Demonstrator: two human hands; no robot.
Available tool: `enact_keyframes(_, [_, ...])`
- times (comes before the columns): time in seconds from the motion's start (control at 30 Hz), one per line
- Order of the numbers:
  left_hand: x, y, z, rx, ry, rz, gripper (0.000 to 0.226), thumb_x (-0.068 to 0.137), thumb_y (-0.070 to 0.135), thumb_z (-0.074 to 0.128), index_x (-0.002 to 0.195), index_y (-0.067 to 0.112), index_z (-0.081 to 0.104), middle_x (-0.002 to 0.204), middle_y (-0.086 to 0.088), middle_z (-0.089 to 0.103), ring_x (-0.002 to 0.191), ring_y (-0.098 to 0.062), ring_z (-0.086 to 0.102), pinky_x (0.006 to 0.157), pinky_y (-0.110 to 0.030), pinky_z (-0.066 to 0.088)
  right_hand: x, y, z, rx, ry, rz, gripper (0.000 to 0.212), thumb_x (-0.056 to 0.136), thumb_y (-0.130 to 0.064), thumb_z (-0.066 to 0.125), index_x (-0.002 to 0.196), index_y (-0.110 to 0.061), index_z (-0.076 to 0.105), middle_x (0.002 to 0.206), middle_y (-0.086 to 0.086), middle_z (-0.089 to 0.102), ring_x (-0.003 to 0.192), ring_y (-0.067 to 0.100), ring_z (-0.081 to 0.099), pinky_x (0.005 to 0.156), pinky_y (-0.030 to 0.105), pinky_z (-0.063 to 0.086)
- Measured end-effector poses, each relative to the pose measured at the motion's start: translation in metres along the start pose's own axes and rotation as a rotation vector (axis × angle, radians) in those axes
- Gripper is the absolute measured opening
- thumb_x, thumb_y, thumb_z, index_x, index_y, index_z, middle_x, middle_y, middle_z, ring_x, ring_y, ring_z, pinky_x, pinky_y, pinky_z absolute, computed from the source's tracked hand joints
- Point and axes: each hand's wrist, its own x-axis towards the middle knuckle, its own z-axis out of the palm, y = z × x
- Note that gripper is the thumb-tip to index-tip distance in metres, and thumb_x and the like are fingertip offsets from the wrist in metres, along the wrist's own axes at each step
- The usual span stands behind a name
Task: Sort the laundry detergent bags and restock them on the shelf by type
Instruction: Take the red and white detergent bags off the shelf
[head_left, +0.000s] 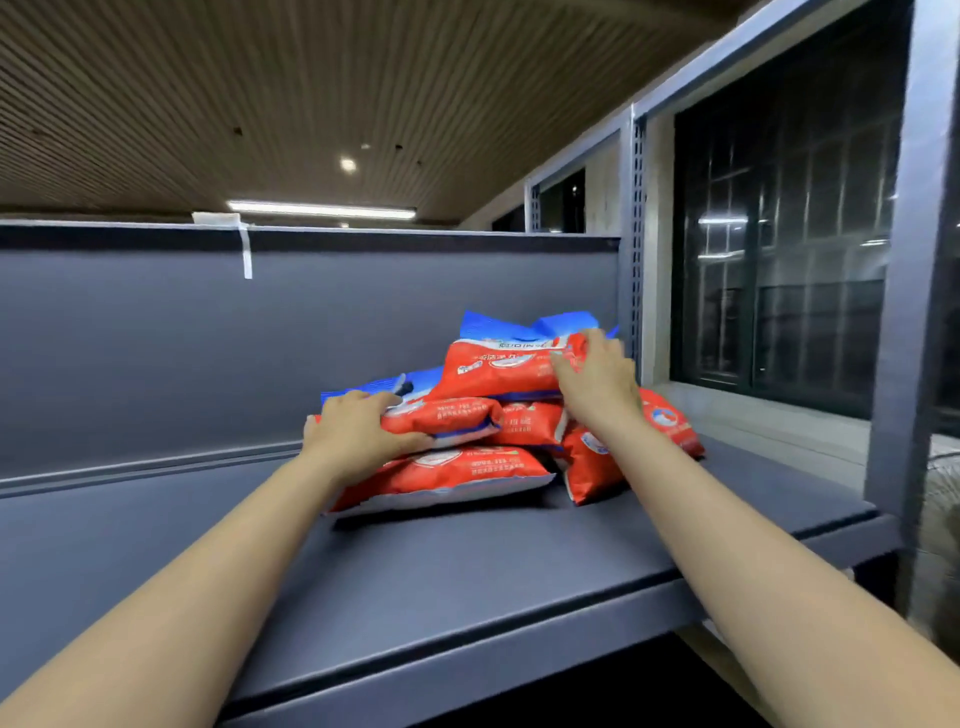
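A heap of red detergent bags lies on the dark grey shelf, toward its right end. Blue bags show behind and under the red ones. My left hand grips the left end of a red bag in the middle of the heap, thumb beneath it. My right hand holds the right end of the topmost red bag, fingers curled over its edge. Another red bag leans at the right, partly hidden by my right forearm.
The shelf's back panel rises behind the heap, with a strip of white tape on its top edge. A perforated metal upright stands right of the bags, and a thicker post at the shelf's right front corner. Dark windows lie beyond.
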Motion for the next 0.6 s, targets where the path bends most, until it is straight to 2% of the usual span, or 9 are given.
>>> enact_keyframes(0.07, [-0.001, 0.003, 0.000, -0.013, -0.014, -0.034, 0.069, 0.073, 0.068, 0.061, 0.133, 0.038, 0.046, 0.129, 0.001, 0.054, 0.123, -0.027, 0.044, 0.102, -0.043, 0.033, -0.006, 0.007, 0.001, -0.043, -0.125, -0.090, 0.059, 0.095, -0.041, 0.048, 0.146, -0.018, 0.030, 0.151, 0.009, 0.026, 0.135, 0.033, 0.029, 0.109, 0.043, 0.028])
enact_keyframes(0.2, [-0.007, 0.010, 0.002, 0.001, -0.031, -0.039, 0.068, 0.078, 0.063, 0.058, 0.138, 0.036, 0.041, 0.131, -0.001, 0.055, 0.122, -0.026, 0.046, 0.100, -0.040, 0.032, -0.018, 0.014, -0.011, -0.022, -0.249, -0.147, 0.066, 0.094, -0.031, 0.053, 0.150, -0.018, 0.021, 0.156, 0.009, 0.017, 0.142, 0.029, 0.023, 0.114, 0.040, 0.023])
enact_keyframes(0.37, [-0.027, 0.025, -0.009, -0.086, 0.001, -0.082, 0.053, 0.086, 0.047, 0.055, 0.134, 0.026, 0.047, 0.133, -0.001, 0.052, 0.122, -0.025, 0.046, 0.091, -0.035, 0.037, -0.034, 0.011, -0.034, -0.072, -0.218, -0.203, 0.060, 0.091, -0.030, 0.056, 0.145, -0.017, 0.034, 0.146, 0.009, 0.037, 0.134, 0.029, 0.035, 0.108, 0.040, 0.031])
enact_keyframes(0.47, [-0.044, 0.030, -0.021, -0.118, -0.008, -0.097, 0.041, 0.088, 0.043, 0.053, 0.123, 0.021, 0.055, 0.124, 0.000, 0.058, 0.114, -0.024, 0.051, 0.092, -0.035, 0.041, -0.050, 0.008, -0.044, -0.112, -0.229, -0.235, 0.054, 0.090, -0.034, 0.056, 0.140, -0.019, 0.040, 0.140, 0.008, 0.045, 0.128, 0.029, 0.040, 0.103, 0.042, 0.037])
enact_keyframes(0.53, [-0.058, 0.031, -0.031, -0.100, -0.010, -0.110, 0.032, 0.087, 0.042, 0.052, 0.106, 0.018, 0.062, 0.112, -0.004, 0.064, 0.102, -0.024, 0.055, 0.089, -0.037, 0.046, -0.062, 0.006, -0.050, -0.124, -0.251, -0.264, 0.052, 0.088, -0.037, 0.056, 0.136, -0.021, 0.045, 0.133, 0.007, 0.051, 0.122, 0.029, 0.046, 0.100, 0.043, 0.040])
enact_keyframes(0.6, [-0.074, 0.030, -0.042, -0.057, 0.003, -0.121, 0.025, 0.087, 0.041, 0.051, 0.088, 0.017, 0.060, 0.105, -0.010, 0.067, 0.087, -0.024, 0.054, 0.084, -0.038, 0.048, -0.074, 0.003, -0.055, -0.121, -0.286, -0.302, 0.050, 0.087, -0.041, 0.056, 0.133, -0.022, 0.048, 0.125, 0.004, 0.058, 0.119, 0.027, 0.050, 0.097, 0.043, 0.042])
